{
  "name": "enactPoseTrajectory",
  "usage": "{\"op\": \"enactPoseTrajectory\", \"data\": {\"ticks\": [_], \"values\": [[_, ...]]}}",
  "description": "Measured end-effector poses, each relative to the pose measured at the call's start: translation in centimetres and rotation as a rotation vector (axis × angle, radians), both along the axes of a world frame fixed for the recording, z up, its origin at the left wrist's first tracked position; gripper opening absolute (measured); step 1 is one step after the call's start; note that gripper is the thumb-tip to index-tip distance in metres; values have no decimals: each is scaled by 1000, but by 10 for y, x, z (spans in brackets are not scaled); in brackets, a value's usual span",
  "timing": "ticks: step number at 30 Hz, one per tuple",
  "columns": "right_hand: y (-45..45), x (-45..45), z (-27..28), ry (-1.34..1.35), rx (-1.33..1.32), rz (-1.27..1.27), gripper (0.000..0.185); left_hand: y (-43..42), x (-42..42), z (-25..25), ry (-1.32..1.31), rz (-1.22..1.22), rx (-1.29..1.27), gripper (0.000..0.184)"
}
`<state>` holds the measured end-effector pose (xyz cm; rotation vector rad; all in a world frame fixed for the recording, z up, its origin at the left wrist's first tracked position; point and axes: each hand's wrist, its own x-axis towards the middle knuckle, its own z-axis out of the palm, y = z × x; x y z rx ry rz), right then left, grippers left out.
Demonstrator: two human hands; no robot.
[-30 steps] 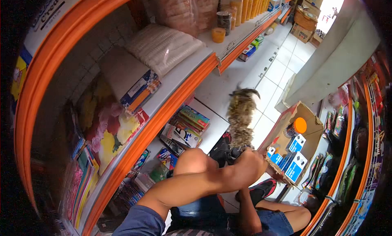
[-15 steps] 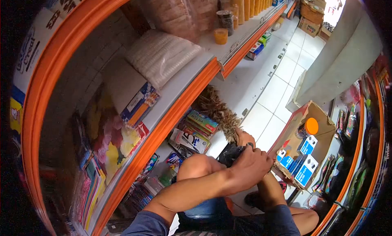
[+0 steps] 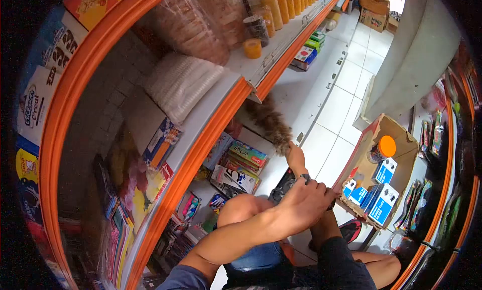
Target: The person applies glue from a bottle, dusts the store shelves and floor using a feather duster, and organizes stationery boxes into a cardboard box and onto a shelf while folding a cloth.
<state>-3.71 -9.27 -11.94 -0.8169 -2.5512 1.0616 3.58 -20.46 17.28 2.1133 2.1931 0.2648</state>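
Note:
My right hand [image 3: 296,158] is closed round the base of a feather duster [image 3: 273,127]. Brown feathers spread over the white bottom shelf, with the far end hidden beneath the orange-edged shelf above. Across my right forearm lies my left hand [image 3: 306,202], fingers curled over it and hiding part of it. A dark band [image 3: 306,178] shows at my right wrist, just beyond the left fingertips. Left of the duster are a VICTOR box [image 3: 248,153] and other packets [image 3: 233,177] on the bottom shelf.
An open cardboard box [image 3: 346,172] at right holds blue-and-white clip boxes [image 3: 384,204] and an orange-lidded jar [image 3: 386,146]. The orange shelf edge [image 3: 201,149] runs close on my left. A grey pillar [image 3: 396,74] stands beyond the box. Hanging packs [image 3: 427,199] line the right.
My right hand has reached farther forward with the duster, whose feathers are now motion-blurred and deeper under the shelf. My left hand stays over the right forearm. The camera view has turned slightly.

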Motion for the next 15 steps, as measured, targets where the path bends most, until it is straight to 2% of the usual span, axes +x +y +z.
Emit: {"op": "enactPoseTrajectory", "data": {"ticks": [1, 6, 9, 15], "values": [[0, 0, -3, 61, -59, -88, 34, 0, -2, 1, 3, 1, -1, 26], [-2, 27, 36, 74, -28, -169, 34, 0, -1, 7, 31, -5, -113, 28], [-4, 6, 55, -24, 4, 8, 33, -1, -3, 9, -7, -36, -93, 29], [-3, 13, 64, -133, 92, 272, 32, -10, -12, 4, 5, 56, 16, 31]]}}
